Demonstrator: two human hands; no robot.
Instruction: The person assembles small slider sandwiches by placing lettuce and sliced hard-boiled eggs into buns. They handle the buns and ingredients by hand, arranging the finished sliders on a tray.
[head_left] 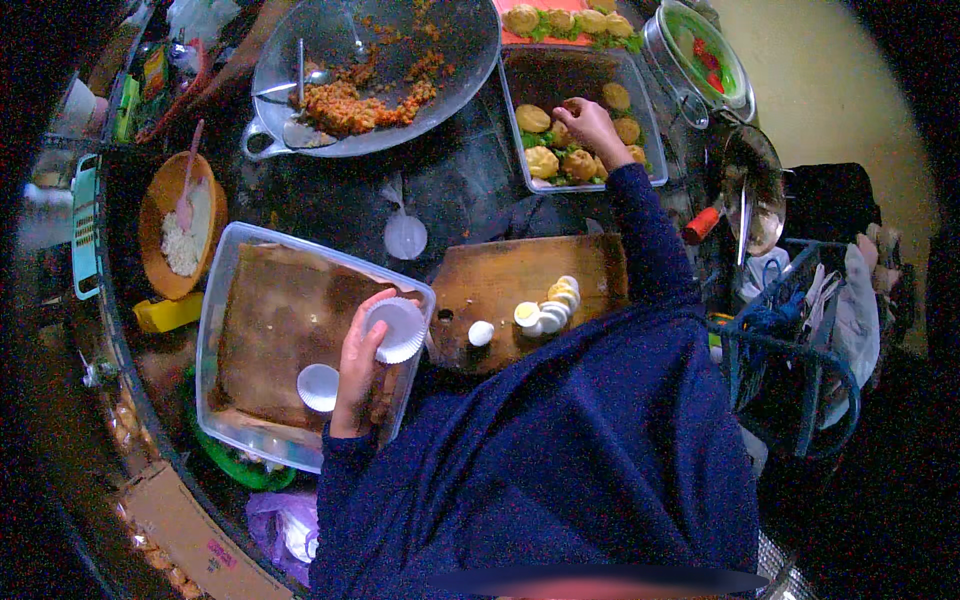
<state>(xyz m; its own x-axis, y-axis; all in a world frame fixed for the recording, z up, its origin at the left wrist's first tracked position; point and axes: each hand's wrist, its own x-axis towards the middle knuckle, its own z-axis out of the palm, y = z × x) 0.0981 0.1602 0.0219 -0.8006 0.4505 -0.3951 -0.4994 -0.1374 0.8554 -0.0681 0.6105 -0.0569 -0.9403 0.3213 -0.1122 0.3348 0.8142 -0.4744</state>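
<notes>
My left hand (352, 362) holds a white fluted paper cup (400, 330) over the right side of a clear plastic box (222, 330) lined with brown paper. Another white paper cup (318, 387) lies in that box. At the back, my right hand (590, 128) reaches into a second plastic box (655, 140) of round golden pastries (541, 162) set on green leaves. Its fingers are bent together; whatever they may hold is hidden. Between the boxes, a wooden cutting board (480, 265) carries egg slices (545, 320) in a row and a small white egg piece (481, 333).
A big metal wok (390, 140) with orange filling (345, 108) stands at the back left. An orange bowl (155, 215) of white rice sits at left. More pastries line a red tray (515, 38). At right are a metal pan (765, 215) and a blue basket (800, 350).
</notes>
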